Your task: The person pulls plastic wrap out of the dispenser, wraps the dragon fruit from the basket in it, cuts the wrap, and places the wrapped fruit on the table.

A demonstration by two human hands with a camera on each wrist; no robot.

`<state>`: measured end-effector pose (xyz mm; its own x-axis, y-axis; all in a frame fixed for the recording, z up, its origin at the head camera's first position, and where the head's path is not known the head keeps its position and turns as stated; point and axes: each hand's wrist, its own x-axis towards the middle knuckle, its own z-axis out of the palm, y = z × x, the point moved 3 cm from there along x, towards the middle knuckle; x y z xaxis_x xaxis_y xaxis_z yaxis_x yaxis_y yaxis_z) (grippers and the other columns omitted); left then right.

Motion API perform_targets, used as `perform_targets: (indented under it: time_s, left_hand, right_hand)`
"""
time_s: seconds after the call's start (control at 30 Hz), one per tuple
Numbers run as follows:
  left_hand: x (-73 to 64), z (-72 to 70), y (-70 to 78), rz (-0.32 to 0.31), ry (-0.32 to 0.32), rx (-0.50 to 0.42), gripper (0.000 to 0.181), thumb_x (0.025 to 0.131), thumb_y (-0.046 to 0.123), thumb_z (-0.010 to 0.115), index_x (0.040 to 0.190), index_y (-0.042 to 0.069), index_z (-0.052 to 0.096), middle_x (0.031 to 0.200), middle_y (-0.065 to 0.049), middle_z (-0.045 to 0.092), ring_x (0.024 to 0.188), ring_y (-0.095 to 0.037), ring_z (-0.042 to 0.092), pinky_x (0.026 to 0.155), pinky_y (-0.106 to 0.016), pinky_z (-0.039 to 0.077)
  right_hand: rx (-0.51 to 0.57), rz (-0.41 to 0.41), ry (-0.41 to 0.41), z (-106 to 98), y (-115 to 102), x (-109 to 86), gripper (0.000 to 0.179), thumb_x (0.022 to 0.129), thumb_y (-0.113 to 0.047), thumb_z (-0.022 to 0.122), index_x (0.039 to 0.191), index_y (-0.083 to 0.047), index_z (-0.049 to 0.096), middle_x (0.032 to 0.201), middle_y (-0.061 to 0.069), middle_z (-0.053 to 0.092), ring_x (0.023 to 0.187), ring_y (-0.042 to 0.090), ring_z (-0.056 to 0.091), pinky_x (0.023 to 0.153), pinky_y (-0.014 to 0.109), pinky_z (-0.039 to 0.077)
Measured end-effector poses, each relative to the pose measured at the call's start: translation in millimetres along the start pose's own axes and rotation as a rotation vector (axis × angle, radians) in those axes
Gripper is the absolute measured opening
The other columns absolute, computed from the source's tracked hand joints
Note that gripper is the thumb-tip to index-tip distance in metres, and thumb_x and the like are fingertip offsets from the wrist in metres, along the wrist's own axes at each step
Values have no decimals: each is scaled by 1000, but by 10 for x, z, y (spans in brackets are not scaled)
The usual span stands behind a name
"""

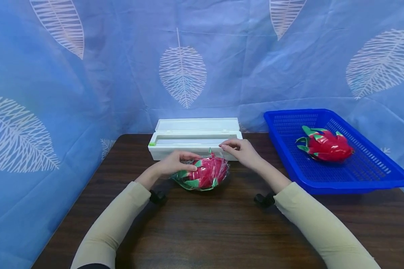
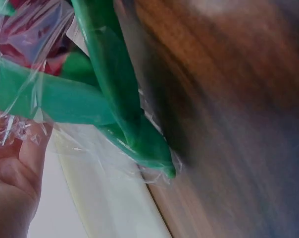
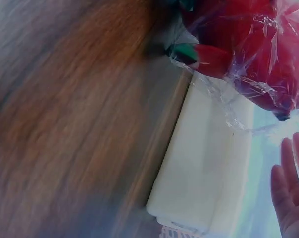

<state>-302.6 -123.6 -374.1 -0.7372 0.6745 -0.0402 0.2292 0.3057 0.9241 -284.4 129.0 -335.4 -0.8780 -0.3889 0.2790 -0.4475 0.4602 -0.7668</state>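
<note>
A red dragon fruit (image 1: 209, 172) with green leaf tips sits on the table in crinkled clear plastic wrap (image 3: 261, 89). My left hand (image 1: 179, 163) grips its left side, thumb and fingers on the wrapped leaves. Up close in the left wrist view, the fingers of the left hand (image 2: 16, 168) press into bunched film beside the long green leaves (image 2: 45, 96). Just beyond the fruit's right end hovers my right hand (image 1: 239, 149). In the right wrist view the right hand (image 3: 293, 188) has its fingers extended, close to the film's loose edge.
Behind the fruit stands a white wrap dispenser box (image 1: 161, 152) with its lid raised. A blue plastic basket (image 1: 323, 183) at the right holds another dragon fruit (image 1: 331, 147). A blue leaf-print cloth (image 1: 222, 74) hangs behind the dark wooden table (image 1: 202, 228).
</note>
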Motion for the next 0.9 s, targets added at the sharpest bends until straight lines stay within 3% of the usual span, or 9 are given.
perform_targets:
  time_s: [0.3, 0.53, 0.67, 0.77, 0.9]
  left_hand:
    - [33, -47, -16, 20, -10, 55, 42, 93, 16, 66, 133, 4, 59, 120, -10, 65, 100, -22, 63, 84, -36, 54]
    - [30, -45, -6, 9, -12, 34, 45, 93, 20, 67, 133, 4, 58, 120, -11, 65, 101, -24, 63, 84, -37, 54]
    - [12, -68, 27, 24, 0, 30, 50, 90, 22, 70, 136, 7, 56, 128, -9, 61, 112, -24, 59, 88, -37, 52]
    - [-44, -160, 70, 81, 60, 31, 50, 91, 22, 69, 136, 6, 55, 134, -10, 58, 121, -24, 54, 94, -38, 49]
    - [-234, -327, 101, 120, 217, 63, 43, 96, 25, 63, 133, 4, 58, 133, -12, 58, 123, -26, 52, 100, -44, 44]
  right_hand:
    - [-72, -12, -169, 141, 93, -110, 53, 90, -35, 70, 134, -8, 59, 127, 13, 62, 115, 28, 58, 88, 38, 53]
    - [-64, -4, -192, 200, 127, -104, 61, 84, -37, 76, 133, -5, 59, 122, 14, 65, 99, 23, 59, 82, 37, 54]
    - [-39, 4, -197, 193, 131, -97, 58, 85, -32, 77, 132, -4, 60, 122, 15, 65, 99, 23, 59, 83, 36, 54]
    - [-21, 20, -204, 188, 126, -92, 57, 84, -31, 77, 131, -3, 61, 121, 14, 65, 96, 22, 58, 79, 35, 53]
    - [-8, 51, -214, 192, 132, -76, 58, 84, -31, 77, 131, -3, 60, 116, 13, 67, 83, 20, 55, 63, 31, 49]
